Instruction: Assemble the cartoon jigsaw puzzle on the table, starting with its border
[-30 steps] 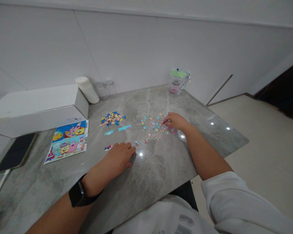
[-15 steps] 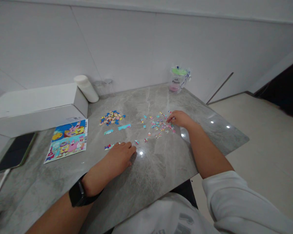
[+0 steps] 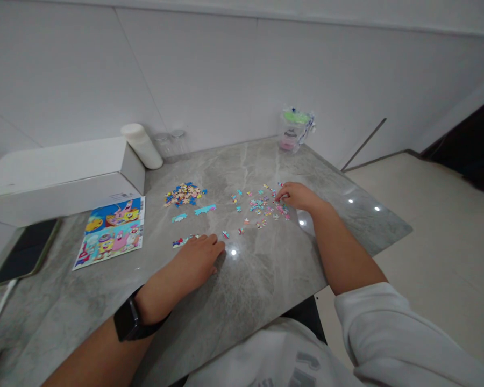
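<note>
My left hand (image 3: 201,260) rests on the grey marbled table, fingers loosely spread, beside a joined strip of puzzle pieces (image 3: 180,242) that it partly covers. My right hand (image 3: 297,196) is at the right edge of a scatter of small pastel puzzle pieces (image 3: 260,203), its fingertips pinched together low over them; whatever they hold is too small to make out. Two joined light-blue strips, a longer one (image 3: 205,209) and a shorter one (image 3: 179,218), lie left of the scatter. Behind them is a dense pile of blue, yellow and beige pieces (image 3: 185,194).
A picture sheet (image 3: 113,234) with cartoon figures lies at the left, near a phone (image 3: 26,251) with a white cable. Along the wall stand a white box (image 3: 60,172), a leaning white bottle (image 3: 142,146), two clear glasses (image 3: 179,145) and a plastic-wrapped cup (image 3: 293,131).
</note>
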The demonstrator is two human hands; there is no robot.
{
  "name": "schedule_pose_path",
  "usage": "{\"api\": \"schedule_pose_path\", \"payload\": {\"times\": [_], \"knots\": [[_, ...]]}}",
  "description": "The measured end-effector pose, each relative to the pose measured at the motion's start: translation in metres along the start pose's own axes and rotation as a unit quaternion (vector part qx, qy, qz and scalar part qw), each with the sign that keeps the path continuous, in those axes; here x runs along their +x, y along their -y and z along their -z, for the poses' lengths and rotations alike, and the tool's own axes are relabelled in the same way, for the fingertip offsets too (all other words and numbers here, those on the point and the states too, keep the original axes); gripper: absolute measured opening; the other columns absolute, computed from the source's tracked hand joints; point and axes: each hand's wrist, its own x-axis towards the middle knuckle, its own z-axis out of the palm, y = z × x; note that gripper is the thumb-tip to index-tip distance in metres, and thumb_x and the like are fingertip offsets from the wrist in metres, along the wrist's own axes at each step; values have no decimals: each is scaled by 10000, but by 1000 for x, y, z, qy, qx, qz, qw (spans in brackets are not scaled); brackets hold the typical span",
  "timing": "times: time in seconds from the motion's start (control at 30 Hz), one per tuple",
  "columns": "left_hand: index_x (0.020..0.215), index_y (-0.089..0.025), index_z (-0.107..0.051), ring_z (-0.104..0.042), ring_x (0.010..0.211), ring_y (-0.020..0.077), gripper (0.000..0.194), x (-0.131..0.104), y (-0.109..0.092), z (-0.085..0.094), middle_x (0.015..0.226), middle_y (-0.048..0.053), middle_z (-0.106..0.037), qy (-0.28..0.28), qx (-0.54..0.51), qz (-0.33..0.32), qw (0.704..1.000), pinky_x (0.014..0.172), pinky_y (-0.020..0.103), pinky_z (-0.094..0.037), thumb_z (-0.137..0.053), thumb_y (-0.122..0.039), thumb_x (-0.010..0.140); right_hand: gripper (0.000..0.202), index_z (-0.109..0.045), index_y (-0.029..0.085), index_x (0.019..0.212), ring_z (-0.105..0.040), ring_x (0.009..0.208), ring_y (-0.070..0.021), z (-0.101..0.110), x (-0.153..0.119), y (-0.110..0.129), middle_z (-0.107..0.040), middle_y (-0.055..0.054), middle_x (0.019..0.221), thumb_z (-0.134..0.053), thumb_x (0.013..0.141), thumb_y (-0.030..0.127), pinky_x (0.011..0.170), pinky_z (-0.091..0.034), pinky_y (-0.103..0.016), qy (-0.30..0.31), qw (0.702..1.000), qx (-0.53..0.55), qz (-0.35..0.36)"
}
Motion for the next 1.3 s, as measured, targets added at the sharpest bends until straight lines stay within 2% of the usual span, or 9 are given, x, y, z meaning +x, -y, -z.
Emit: {"api": "schedule_pose_path", "payload": {"times": [0.1,0.37,0.57,0.7,0.83,1.0,1.13,1.3], "knots": [[1189,-197,-705,-685,1154,349,385,0,1,-1,1232,133,-701,-2,3,1,1000,1018,488,-528,-833,-193,827,360,-880,252,1089,-692,970,-238,-1,1,3,-771,-98,1076,-658,861,85,924,-511,-336,-18,1000,-2,0],[1193,-183,-706,-683,1168,356,371,0,-3,5,1236,142,-700,14,0,6,1000,1039,499,-529,-824,-204,842,465,-853,245,1176,-670,1070,-223,-20,8,29,-736,-97,1135,-591,869,14,996,-494,-311,7,997,14,80],[1210,-181,-699,-678,1187,348,373,-1,-4,7,1247,142,-696,15,0,8,1000,1060,490,-519,-814,-197,855,481,-787,225,1318,-655,1083,-223,-30,11,37,-707,-114,1165,-582,915,60,998,-489,-308,-18,997,6,81],[1209,-179,-697,-675,1182,349,367,-2,-3,5,1239,134,-694,12,2,4,1000,1054,490,-517,-807,-196,859,469,-798,237,1287,-657,1074,-220,-30,11,41,-702,-108,1149,-573,919,52,989,-486,-304,-16,996,8,84],[1207,-185,-697,-678,1179,343,356,-2,-2,3,1236,136,-695,-1,-2,-1,1000,1057,491,-511,-785,-175,862,327,-815,210,1192,-658,1047,-227,-29,12,43,-708,-113,1114,-618,946,119,975,-487,-315,-25,996,18,79],[1203,-192,-691,-677,1186,348,362,-3,-2,1,1244,138,-696,-8,-7,-4,1000,1054,492,-510,-777,-148,853,320,-785,222,1266,-659,1002,-220,-34,14,47,-691,-109,1124,-667,968,213,955,-482,-312,-46,997,15,54],[1188,-196,-691,-678,1169,339,355,-3,-2,2,1242,135,-694,-11,-11,-4,1000,1035,476,-513,-776,-144,847,322,-785,241,1257,-656,1006,-202,-39,17,51,-688,-98,1143,-640,975,184,953,-474,-295,-39,998,10,53],[1193,-199,-687,-675,1168,339,359,-3,-5,8,1231,127,-695,3,-2,1,1000,1019,466,-517,-778,-162,847,239,-773,201,1131,-639,1004,-212,-38,18,50,-703,-93,1082,-684,911,173,928,-472,-301,-57,996,22,60]]}}
